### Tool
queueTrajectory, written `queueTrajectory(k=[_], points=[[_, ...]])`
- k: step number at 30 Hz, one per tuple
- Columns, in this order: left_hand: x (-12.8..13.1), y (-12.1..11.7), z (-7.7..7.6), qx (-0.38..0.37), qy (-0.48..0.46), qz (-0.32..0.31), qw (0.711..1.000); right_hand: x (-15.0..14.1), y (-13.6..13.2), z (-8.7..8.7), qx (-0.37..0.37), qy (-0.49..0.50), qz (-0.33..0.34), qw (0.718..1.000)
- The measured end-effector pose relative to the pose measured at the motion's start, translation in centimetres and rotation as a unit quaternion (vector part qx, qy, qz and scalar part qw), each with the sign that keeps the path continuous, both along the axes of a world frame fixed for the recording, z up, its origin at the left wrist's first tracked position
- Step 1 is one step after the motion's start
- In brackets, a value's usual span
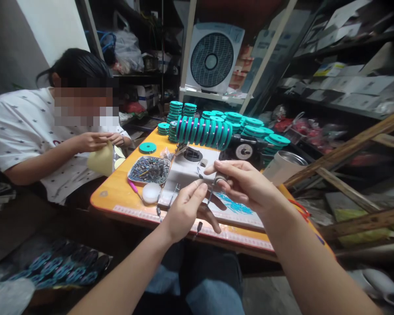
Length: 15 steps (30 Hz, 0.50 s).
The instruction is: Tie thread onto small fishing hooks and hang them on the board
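My left hand [187, 211] hovers over the near edge of the orange table [118, 192], its thumb and forefinger pinched on a thin dark wire-like piece [210, 197]. My right hand [244, 181] is closed round a small grey cylindrical part [220, 178], right above the left hand. Both hands meet over a white machine base [184, 177] and a patch of blue wire bits [236, 205]. A tray of small dark metal pieces [150, 169] lies left of the hands, with a white round lid [151, 192] beside it.
A row of teal spools [203, 131] sits on a winder, with stacks of teal spools [256, 129] behind. A metal can [284, 164] stands at the right. Another person [46, 131] sits at the left, handling yellow material. A box fan [213, 59] and wooden beams [348, 148] crowd the back and right.
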<state>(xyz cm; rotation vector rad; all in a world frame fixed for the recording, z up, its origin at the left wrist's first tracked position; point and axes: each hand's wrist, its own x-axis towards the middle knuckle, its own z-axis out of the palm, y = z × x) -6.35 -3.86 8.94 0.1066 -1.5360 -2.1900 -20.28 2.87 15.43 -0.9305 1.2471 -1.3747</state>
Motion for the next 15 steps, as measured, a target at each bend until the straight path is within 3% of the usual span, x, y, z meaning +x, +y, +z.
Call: queueTrajectory(k=[3, 10, 15], points=[[0.1, 0.0, 0.1, -0.013, -0.023, -0.008, 1.000, 0.0, -0.1, -0.3, -0.004, -0.019, 0.005, 1.000], [-0.2, 0.3, -0.6, 0.053, 0.016, 0.005, 0.998, 0.5, -0.2, -1.1, -0.002, -0.114, 0.012, 0.993], [-0.6, 1.3, -1.5, 0.106, 0.039, 0.067, 0.991, 1.9, -1.0, -1.2, 0.034, -0.224, -0.074, 0.971]])
